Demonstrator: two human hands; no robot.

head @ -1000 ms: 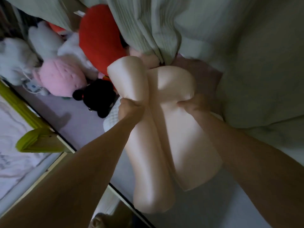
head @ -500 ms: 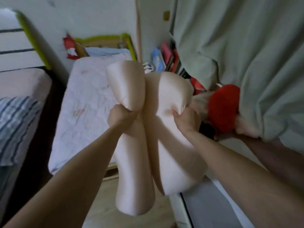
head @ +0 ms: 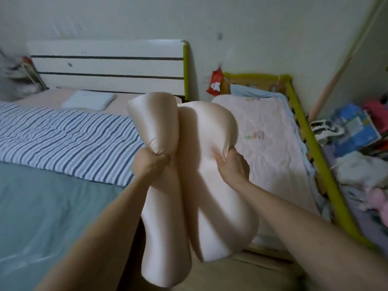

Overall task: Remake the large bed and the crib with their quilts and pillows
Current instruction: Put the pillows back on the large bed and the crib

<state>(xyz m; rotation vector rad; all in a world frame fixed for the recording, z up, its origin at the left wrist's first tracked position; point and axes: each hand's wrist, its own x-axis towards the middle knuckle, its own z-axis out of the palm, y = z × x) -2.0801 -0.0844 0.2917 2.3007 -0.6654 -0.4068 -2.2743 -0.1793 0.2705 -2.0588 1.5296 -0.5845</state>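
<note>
Peach satin pillows, two, held up in the air in front of me, side by side and touching along their long edges. Left pillow (head: 165, 185): my left hand (head: 147, 164) grips a bunched fold of its cover, fingers curled tight round the cloth. Right pillow (head: 218, 185): my right hand (head: 232, 168) pinches its right edge, thumb on the near face, fingers wrapped behind.

Places given relative to the pillows:
- Large bed (head: 42, 206), one, to the left and behind. White headboard (head: 107, 68) with two dark lines stands at its far end.
- Striped quilt (head: 63, 141), one, blue and white, lying across the bed, left of the pillows.
- Small pale pillow (head: 89, 101), one, near the headboard, behind and to the left.
- Crib (head: 310, 143), one, directly behind and to the right, with a yellow-green padded rail. Its pale pink printed cover (head: 270, 143) lies flat.
- Red packet (head: 214, 86), one, hanging at the crib's far left corner.
- Heap of toys and books (head: 354, 143), right of the crib; too blurred to count.
</note>
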